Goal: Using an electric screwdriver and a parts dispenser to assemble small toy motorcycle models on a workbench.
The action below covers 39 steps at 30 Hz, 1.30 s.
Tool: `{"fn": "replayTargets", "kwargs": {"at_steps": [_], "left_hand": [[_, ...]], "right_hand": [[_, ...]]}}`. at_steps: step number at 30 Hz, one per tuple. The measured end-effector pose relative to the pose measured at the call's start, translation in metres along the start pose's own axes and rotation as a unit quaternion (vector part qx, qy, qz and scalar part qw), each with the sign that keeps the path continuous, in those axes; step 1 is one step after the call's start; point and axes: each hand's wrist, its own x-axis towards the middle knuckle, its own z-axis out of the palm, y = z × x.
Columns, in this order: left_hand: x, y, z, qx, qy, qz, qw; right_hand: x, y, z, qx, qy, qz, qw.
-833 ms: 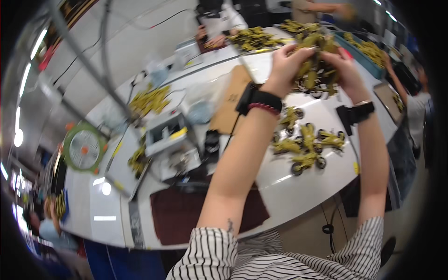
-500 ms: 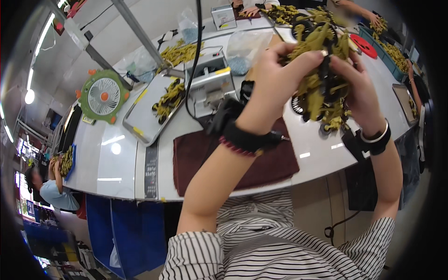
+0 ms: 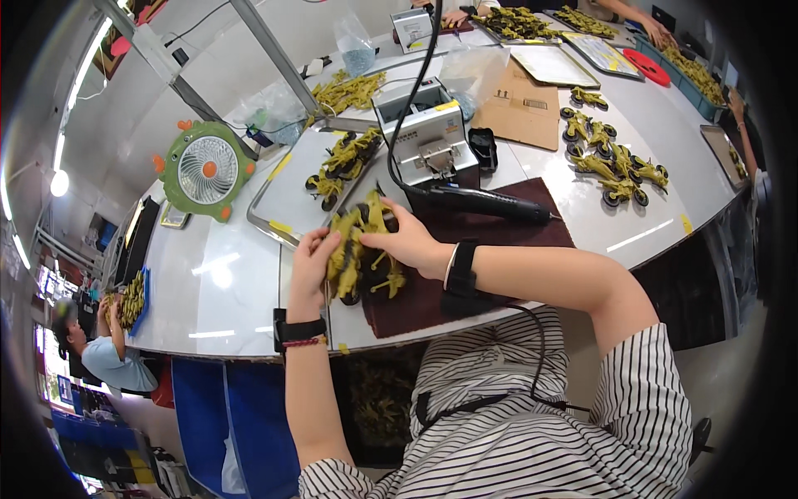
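Between both hands is a bunch of yellow-green toy motorcycles [image 3: 366, 249] with black wheels. My left hand [image 3: 309, 264] is closed around its left side, and my right hand [image 3: 413, 239] grips it from the right. The bunch is over the left edge of a dark brown cloth [image 3: 532, 241], close to a grey tray [image 3: 264, 208]. More toy motorcycles [image 3: 342, 166] lie in that tray. Behind my right hand a black electric screwdriver [image 3: 490, 202] rests on the cloth, in front of a silver screw feeder [image 3: 428, 129].
Several toy motorcycles [image 3: 611, 158] lie on the white table at right. Beyond the feeder are a cardboard sheet [image 3: 519, 108] and trays [image 3: 553, 66]. A green fan [image 3: 204, 170] stands at left. A black cable hangs over the feeder. Other people work around the table.
Both hands have carried the bunch from the upper right down and left, beside the grey tray. The group of toy motorcycles at right and the screwdriver are now uncovered.
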Motion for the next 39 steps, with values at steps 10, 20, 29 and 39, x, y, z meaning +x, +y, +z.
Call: {"fn": "replayTargets", "kwargs": {"at_steps": [10,20,29,39], "left_hand": [[-0.034,-0.01,-0.009,0.292,0.099,0.195,0.931],[-0.096,0.117,0.217,0.249,-0.315,0.423,0.812],[0.016,0.015,0.464,0.585,-0.417,0.33,0.613],[0.059,-0.004,0.494,0.487,-0.395,0.347,0.697]], "right_hand": [[-0.127,-0.079,-0.135,-0.4,-0.03,-0.26,0.878],[-0.205,-0.031,-0.427,-0.589,0.398,0.047,0.702],[-0.164,-0.047,-0.444,-0.614,0.194,0.106,0.757],[-0.124,-0.075,-0.446,-0.638,0.143,0.146,0.743]]}}
